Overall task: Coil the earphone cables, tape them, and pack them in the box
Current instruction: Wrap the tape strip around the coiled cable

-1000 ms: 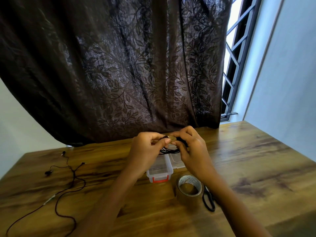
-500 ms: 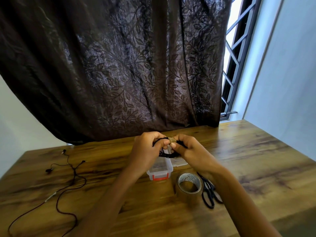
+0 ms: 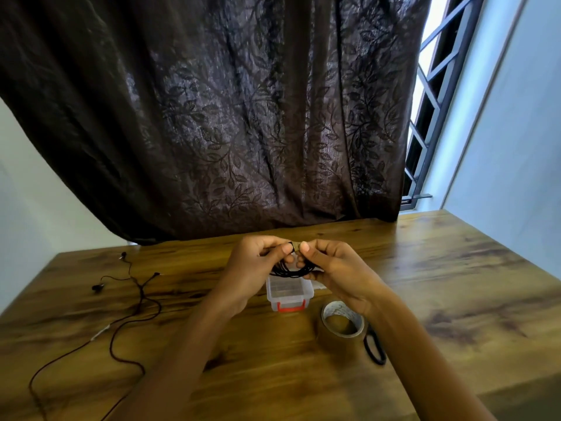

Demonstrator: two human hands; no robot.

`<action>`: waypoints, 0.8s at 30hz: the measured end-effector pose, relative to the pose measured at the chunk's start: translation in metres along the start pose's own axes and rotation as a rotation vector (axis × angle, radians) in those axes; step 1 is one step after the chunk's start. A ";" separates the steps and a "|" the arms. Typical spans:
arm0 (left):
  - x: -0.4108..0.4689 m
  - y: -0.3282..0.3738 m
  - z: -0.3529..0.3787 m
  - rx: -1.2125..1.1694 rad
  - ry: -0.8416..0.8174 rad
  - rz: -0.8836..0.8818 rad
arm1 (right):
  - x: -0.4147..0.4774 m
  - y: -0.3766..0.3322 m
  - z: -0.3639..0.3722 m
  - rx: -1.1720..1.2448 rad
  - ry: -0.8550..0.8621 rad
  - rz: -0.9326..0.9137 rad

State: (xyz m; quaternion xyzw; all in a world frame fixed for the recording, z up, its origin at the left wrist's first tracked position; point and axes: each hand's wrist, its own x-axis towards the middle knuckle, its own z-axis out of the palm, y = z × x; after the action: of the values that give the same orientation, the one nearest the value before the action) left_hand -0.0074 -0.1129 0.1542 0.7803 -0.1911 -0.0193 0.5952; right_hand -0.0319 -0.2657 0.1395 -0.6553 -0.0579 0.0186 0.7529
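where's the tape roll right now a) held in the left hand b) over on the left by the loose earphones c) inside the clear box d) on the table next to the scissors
d: the tape roll sits on the wooden table right beside the black scissors, nearer the camera than the clear box.

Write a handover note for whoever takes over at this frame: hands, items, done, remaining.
Left hand and right hand both pinch the coiled black earphone cable at its brown tape strip, above the open clear box.
Tape roll and scissors lie on the table near the right wrist.
Done: one cable coiled, tape on it.
Left: finish taping, box the coil, then coil, tape and pack the loose earphones lying left.
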 end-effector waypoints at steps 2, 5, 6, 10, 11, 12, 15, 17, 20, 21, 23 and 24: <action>-0.002 -0.010 -0.004 -0.044 0.022 -0.064 | 0.002 0.008 0.007 -0.085 0.045 -0.021; -0.005 -0.029 -0.012 -0.125 0.079 -0.186 | 0.008 0.027 0.016 -0.108 0.090 -0.019; -0.007 -0.037 -0.015 -0.148 0.101 -0.237 | 0.011 0.034 0.019 -0.092 0.109 0.003; -0.017 -0.075 -0.025 -0.231 0.183 -0.453 | 0.018 0.068 0.035 -0.059 0.180 0.134; -0.021 -0.084 -0.028 -0.278 0.202 -0.504 | 0.019 0.079 0.039 -0.091 0.206 0.163; -0.026 -0.094 -0.029 -0.326 0.224 -0.546 | 0.020 0.090 0.042 -0.130 0.237 0.180; -0.041 -0.121 -0.030 -0.436 0.281 -0.648 | 0.022 0.126 0.049 -0.256 0.319 0.191; -0.050 -0.140 -0.026 -0.438 0.294 -0.702 | 0.021 0.148 0.052 -0.339 0.359 0.223; -0.058 -0.164 -0.019 -0.382 0.332 -0.749 | 0.019 0.171 0.055 -0.483 0.374 0.277; -0.060 -0.172 -0.016 -0.361 0.357 -0.755 | 0.019 0.176 0.056 -0.535 0.366 0.294; -0.064 -0.185 -0.011 -0.288 0.407 -0.758 | 0.020 0.186 0.056 -0.597 0.347 0.323; -0.065 -0.191 -0.008 -0.226 0.430 -0.755 | 0.020 0.190 0.057 -0.613 0.335 0.330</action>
State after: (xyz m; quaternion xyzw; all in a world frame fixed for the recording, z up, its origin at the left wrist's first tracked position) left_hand -0.0129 -0.0430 -0.0348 0.7116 0.2383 -0.0934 0.6543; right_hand -0.0096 -0.1813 -0.0391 -0.8444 0.1694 0.0141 0.5080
